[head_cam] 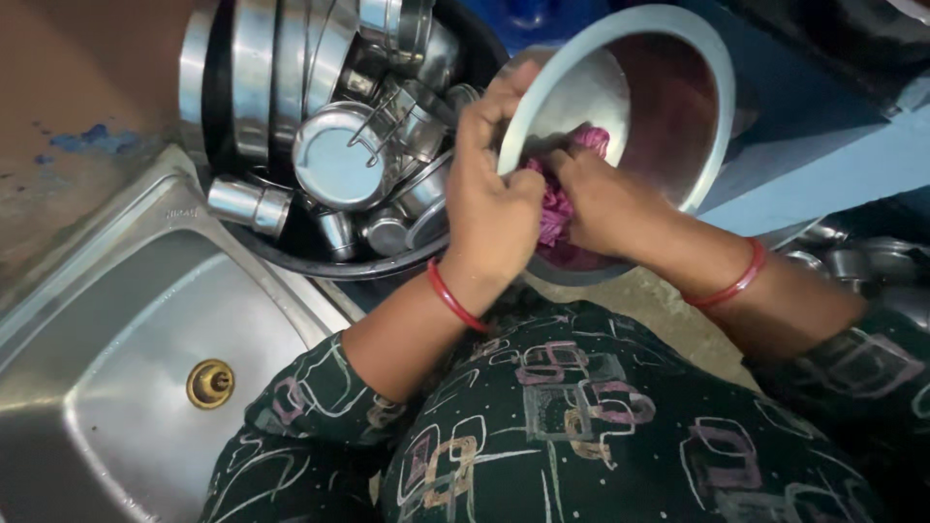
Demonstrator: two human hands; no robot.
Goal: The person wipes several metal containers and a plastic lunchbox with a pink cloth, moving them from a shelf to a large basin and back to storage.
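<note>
Steel bowl (pixel 659 107) tilted on edge, mouth facing the person, just right of the dark tub (pixel 291 254) of stacked steelware. Left hand (pixel 489 199) clamps the bowl's near rim, fingers curled over the edge. Right hand (pixel 605 199), closed around a bunched pink cloth (pixel 560 199), presses it against the bowl's inner wall, touching the left hand. No packages, labels or signs visible.
</note>
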